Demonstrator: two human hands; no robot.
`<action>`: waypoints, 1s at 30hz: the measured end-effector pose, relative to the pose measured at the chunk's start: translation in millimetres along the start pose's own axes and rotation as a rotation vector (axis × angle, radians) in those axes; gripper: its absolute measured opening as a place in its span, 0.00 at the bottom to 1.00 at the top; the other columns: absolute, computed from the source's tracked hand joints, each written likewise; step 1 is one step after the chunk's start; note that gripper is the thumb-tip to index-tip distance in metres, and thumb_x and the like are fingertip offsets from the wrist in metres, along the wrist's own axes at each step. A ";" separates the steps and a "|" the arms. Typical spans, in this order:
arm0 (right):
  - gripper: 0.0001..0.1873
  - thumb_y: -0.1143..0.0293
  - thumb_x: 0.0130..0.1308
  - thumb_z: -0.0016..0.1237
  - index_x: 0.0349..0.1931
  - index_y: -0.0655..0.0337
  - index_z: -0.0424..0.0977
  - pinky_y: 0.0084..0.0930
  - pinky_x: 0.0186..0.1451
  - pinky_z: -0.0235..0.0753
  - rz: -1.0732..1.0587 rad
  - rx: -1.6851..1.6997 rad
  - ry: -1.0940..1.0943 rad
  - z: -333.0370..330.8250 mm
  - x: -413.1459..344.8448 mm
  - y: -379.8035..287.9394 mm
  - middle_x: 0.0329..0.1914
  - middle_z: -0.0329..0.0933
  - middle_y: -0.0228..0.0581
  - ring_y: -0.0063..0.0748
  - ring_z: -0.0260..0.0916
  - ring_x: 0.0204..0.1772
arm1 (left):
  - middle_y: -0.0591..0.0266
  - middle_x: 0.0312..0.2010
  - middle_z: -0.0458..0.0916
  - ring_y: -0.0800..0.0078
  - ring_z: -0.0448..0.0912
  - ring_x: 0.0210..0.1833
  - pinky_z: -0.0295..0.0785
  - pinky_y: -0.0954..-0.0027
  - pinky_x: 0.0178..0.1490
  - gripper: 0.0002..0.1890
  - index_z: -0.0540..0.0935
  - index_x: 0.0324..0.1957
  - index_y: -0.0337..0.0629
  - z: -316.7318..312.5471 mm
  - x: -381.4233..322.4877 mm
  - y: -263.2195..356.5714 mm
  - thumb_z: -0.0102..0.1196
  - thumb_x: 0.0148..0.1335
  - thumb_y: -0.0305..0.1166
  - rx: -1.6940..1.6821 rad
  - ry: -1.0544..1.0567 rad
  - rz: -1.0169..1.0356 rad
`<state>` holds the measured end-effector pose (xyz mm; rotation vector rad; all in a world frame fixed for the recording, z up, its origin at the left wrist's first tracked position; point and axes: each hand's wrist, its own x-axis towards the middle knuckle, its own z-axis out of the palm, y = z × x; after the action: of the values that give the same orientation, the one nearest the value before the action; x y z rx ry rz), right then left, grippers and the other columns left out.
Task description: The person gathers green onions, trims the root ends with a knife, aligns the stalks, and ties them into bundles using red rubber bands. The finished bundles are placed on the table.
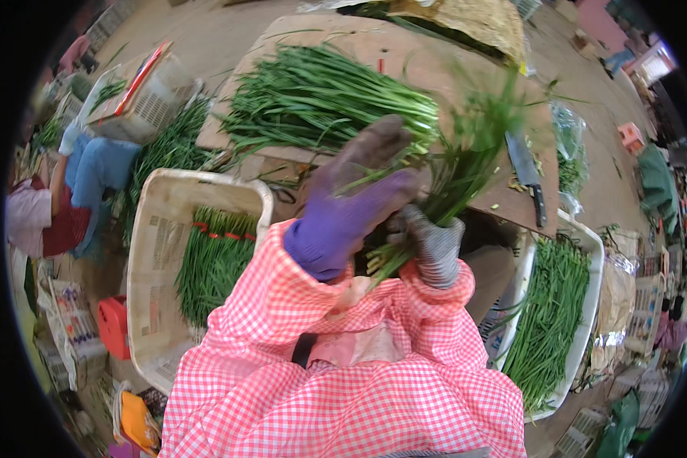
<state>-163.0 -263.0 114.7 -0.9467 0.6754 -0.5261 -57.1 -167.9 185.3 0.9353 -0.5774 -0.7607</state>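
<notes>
My right hand (432, 243), in a grey knitted glove, is closed around a bunch of green leafy stalks (464, 172); the leaves point up and away, blurred, and the cut ends hang near my lap. Beside it my left hand (363, 192), in a purple glove with a dark palm, has its fingers apart, with a few loose blades lying across it. A large pile of similar stalks (332, 97) rests on the wooden board (303, 28) beyond, its pale ends towards the right. A cleaver (524, 166) with a black handle lies on the board's right side.
A plastic crate (160, 275) on the left holds bundles tied with red bands. Another white crate (592, 257) on the right is full of loose greens. More greens (166, 143) lie left of the board, near a seated person (63, 200). A red container (113, 326) stands beside the left crate.
</notes>
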 end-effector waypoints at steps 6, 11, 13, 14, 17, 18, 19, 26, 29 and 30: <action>0.18 0.68 0.65 0.50 0.51 0.71 0.70 0.19 0.21 0.73 -0.193 0.064 0.068 -76.2 10.1 -36.7 0.26 0.78 0.44 0.30 0.74 0.19 | 0.54 0.61 0.67 0.68 0.66 0.64 0.62 0.67 0.64 0.30 0.59 0.66 0.34 -23.5 -12.2 -58.0 0.50 0.64 0.29 0.180 0.032 -0.241; 0.21 0.65 0.66 0.49 0.54 0.71 0.69 0.20 0.21 0.74 -0.187 0.055 0.045 -89.4 15.0 -36.9 0.28 0.79 0.45 0.30 0.75 0.19 | 0.50 0.59 0.69 0.68 0.69 0.61 0.62 0.67 0.64 0.33 0.60 0.65 0.32 -25.2 -24.1 -155.1 0.58 0.61 0.31 0.040 -0.110 -0.586; 0.24 0.59 0.67 0.48 0.55 0.71 0.68 0.22 0.24 0.76 -0.170 0.045 0.038 -84.8 19.2 -37.7 0.29 0.79 0.45 0.30 0.76 0.22 | 0.55 0.51 0.76 0.72 0.73 0.55 0.67 0.70 0.59 0.29 0.65 0.62 0.32 -32.9 -33.2 -184.2 0.58 0.61 0.32 -0.124 -0.230 -0.712; 0.26 0.57 0.67 0.48 0.56 0.72 0.67 0.22 0.25 0.76 -0.152 0.052 0.066 -80.4 22.8 -36.9 0.29 0.79 0.44 0.30 0.76 0.23 | 0.57 0.46 0.78 0.74 0.75 0.49 0.70 0.72 0.55 0.26 0.67 0.59 0.33 -31.8 -40.8 -187.3 0.58 0.62 0.33 -0.112 -0.280 -0.752; 0.28 0.54 0.69 0.43 0.60 0.68 0.64 0.15 0.28 0.72 -0.301 -0.438 0.010 -149.4 68.4 10.6 0.34 0.77 0.36 0.20 0.74 0.27 | 0.61 0.32 0.77 0.74 0.76 0.34 0.71 0.73 0.42 0.10 0.75 0.41 0.35 4.1 -41.3 -155.4 0.54 0.61 0.30 -0.185 -0.273 -0.873; 0.24 0.55 0.70 0.44 0.55 0.67 0.68 0.13 0.28 0.67 -0.494 -0.564 0.064 -139.3 65.0 6.1 0.30 0.73 0.30 0.16 0.67 0.27 | 0.61 0.31 0.77 0.74 0.76 0.32 0.72 0.73 0.41 0.08 0.75 0.40 0.35 -0.2 -42.8 -159.1 0.54 0.61 0.30 -0.229 -0.226 -0.891; 0.21 0.56 0.70 0.44 0.50 0.66 0.72 0.12 0.27 0.61 -0.691 -0.702 0.132 -132.7 54.0 -2.6 0.25 0.69 0.24 0.11 0.61 0.26 | 0.61 0.29 0.76 0.74 0.76 0.30 0.72 0.73 0.39 0.07 0.74 0.38 0.36 -0.4 -43.1 -163.6 0.54 0.62 0.29 -0.285 -0.194 -0.911; 0.10 0.73 0.66 0.48 0.42 0.70 0.77 0.20 0.33 0.74 -0.111 -0.490 0.279 -171.9 -15.0 26.2 0.29 0.77 0.35 0.23 0.74 0.29 | 0.61 0.28 0.75 0.78 0.75 0.29 0.78 0.73 0.36 0.06 0.73 0.39 0.36 -4.8 -41.6 -180.0 0.52 0.63 0.28 -0.226 -0.093 -0.964; 0.11 0.70 0.67 0.47 0.41 0.70 0.77 0.18 0.32 0.72 -0.048 -0.520 0.210 -158.4 -36.9 30.4 0.28 0.77 0.33 0.20 0.72 0.29 | 0.55 0.36 0.78 0.73 0.78 0.35 0.81 0.66 0.41 0.14 0.73 0.48 0.35 -2.8 -43.0 -183.5 0.51 0.64 0.33 -0.255 -0.108 -0.992; 0.11 0.68 0.68 0.47 0.39 0.68 0.77 0.17 0.31 0.69 -0.050 -0.591 0.205 -159.3 -38.2 34.4 0.27 0.76 0.31 0.18 0.69 0.28 | 0.53 0.39 0.78 0.71 0.79 0.37 0.81 0.64 0.43 0.16 0.72 0.50 0.35 -0.3 -40.5 -180.2 0.50 0.65 0.34 -0.307 -0.117 -1.010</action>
<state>-300.3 -308.9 30.5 -1.4773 1.0238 -0.4783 -139.5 -203.6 23.8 0.8695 -0.0335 -1.7607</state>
